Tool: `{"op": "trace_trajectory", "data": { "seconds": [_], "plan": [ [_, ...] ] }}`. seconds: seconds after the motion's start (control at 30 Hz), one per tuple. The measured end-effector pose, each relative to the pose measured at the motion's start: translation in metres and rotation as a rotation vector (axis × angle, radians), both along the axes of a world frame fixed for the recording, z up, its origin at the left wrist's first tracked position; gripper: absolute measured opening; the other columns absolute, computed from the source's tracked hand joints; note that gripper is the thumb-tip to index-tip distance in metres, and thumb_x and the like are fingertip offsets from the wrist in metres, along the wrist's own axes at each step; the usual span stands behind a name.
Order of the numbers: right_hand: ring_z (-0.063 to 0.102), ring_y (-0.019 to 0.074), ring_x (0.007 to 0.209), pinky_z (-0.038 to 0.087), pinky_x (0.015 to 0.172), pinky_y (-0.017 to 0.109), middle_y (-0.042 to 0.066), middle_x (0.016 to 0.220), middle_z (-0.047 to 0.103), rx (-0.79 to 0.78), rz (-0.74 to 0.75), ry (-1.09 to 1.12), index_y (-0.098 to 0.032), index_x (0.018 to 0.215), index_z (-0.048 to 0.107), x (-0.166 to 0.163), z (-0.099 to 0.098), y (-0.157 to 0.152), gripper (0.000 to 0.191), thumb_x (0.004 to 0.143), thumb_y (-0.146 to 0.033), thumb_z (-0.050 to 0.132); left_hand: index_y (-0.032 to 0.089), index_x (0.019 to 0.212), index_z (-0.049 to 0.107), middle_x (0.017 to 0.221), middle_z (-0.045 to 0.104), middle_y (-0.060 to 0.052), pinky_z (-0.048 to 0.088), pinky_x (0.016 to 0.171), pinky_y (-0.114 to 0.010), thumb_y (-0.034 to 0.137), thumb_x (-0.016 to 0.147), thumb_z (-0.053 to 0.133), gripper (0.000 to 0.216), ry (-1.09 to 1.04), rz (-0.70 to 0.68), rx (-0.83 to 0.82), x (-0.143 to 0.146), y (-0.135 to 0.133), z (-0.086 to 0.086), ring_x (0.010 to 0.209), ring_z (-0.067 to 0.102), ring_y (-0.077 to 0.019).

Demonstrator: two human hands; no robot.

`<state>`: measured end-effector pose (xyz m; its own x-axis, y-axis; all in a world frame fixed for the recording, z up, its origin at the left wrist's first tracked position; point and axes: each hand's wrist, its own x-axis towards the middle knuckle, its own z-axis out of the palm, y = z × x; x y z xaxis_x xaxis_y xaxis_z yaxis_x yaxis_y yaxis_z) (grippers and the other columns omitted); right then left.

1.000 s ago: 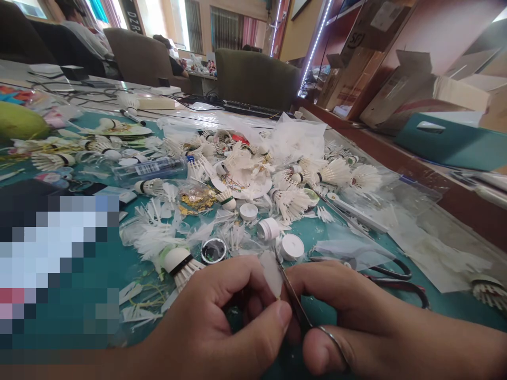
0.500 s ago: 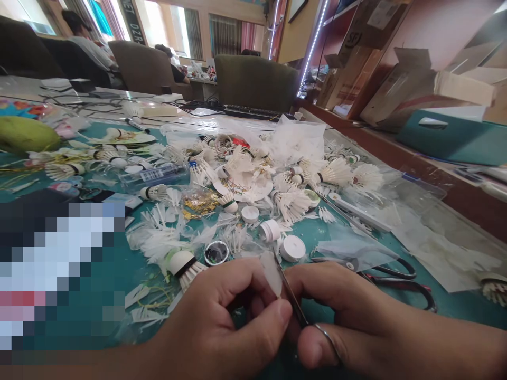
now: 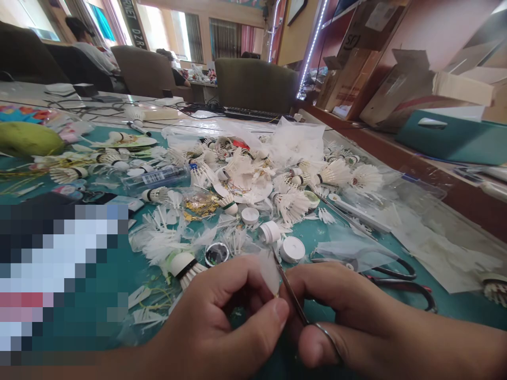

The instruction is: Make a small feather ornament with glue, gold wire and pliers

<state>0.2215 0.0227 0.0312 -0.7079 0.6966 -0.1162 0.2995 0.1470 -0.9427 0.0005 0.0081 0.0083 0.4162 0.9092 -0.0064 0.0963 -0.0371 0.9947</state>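
Between thumb and forefinger, my left hand (image 3: 241,311) pinches a small white feather piece (image 3: 269,273) that points upward. My right hand (image 3: 348,311) is closed on small metal scissors (image 3: 292,295), its thumb through a ring handle. The scissor blades point up and lie along the right edge of the feather piece. Just beyond the fingers stand a white jar (image 3: 292,249), a small white cap (image 3: 269,231) and a round container of dark stuff (image 3: 216,254). A shuttlecock (image 3: 185,266) lies beside my left hand.
Shuttlecocks (image 3: 293,206) and loose feathers (image 3: 158,237) crowd the green mat (image 3: 257,348). Larger scissors with dark handles (image 3: 420,295) lie right, partly under a translucent sheet (image 3: 356,248). Long tweezers (image 3: 340,208) lie behind. Cardboard boxes (image 3: 400,95) stand at right. Two people sit far back.
The feather piece has turned slightly, and its right edge now sits a little apart from the scissor blades. Both hands keep nearly the same place. The view has shifted slightly.
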Motion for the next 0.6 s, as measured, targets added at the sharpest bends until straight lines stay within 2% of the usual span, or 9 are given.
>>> {"op": "trace_trajectory", "data": {
  "seconds": [0.13, 0.3, 0.47, 0.6],
  "plan": [
    [0.063, 0.0135, 0.082, 0.051, 0.075, 0.022, 0.001, 0.090, 0.071, 0.011, 0.008, 0.035, -0.020, 0.093, 0.065, 0.002, -0.001, 0.003, 0.044, 0.104, -0.062, 0.073, 0.023, 0.073, 0.066, 0.067, 0.061, 0.006, 0.044, 0.059, -0.023, 0.028, 0.094, 0.071, 0.022, -0.013, 0.007, -0.041, -0.004, -0.004, -0.005, 0.062, 0.052, -0.0127],
    [0.062, 0.0131, 0.082, 0.052, 0.077, 0.022, 0.001, 0.092, 0.071, 0.039, 0.029, 0.046, -0.020, 0.093, 0.066, 0.004, 0.000, 0.005, 0.045, 0.104, -0.062, 0.073, 0.022, 0.083, 0.073, 0.079, 0.071, -0.001, 0.051, 0.069, -0.029, 0.042, 0.099, 0.071, 0.025, 0.016, 0.019, -0.122, -0.010, -0.007, -0.011, 0.076, 0.065, -0.0200],
    [0.065, 0.0149, 0.085, 0.054, 0.079, 0.023, 0.002, 0.095, 0.074, -0.019, 0.015, 0.033, -0.020, 0.099, 0.068, 0.005, 0.006, 0.002, 0.041, 0.103, -0.060, 0.074, 0.022, 0.080, 0.079, 0.077, 0.075, -0.002, 0.050, 0.069, -0.029, 0.042, 0.098, 0.071, 0.028, 0.018, 0.017, -0.132, -0.006, -0.007, -0.005, 0.074, 0.067, -0.0203],
    [0.063, 0.0144, 0.080, 0.052, 0.074, 0.022, 0.001, 0.090, 0.072, -0.004, 0.017, 0.008, -0.020, 0.097, 0.068, 0.006, 0.007, 0.002, 0.043, 0.102, -0.062, 0.075, 0.023, 0.073, 0.074, 0.070, 0.077, 0.001, 0.049, 0.066, -0.028, 0.038, 0.089, 0.077, 0.022, 0.009, 0.115, -0.169, -0.002, -0.007, 0.002, 0.068, 0.065, -0.0181]
  ]
}}
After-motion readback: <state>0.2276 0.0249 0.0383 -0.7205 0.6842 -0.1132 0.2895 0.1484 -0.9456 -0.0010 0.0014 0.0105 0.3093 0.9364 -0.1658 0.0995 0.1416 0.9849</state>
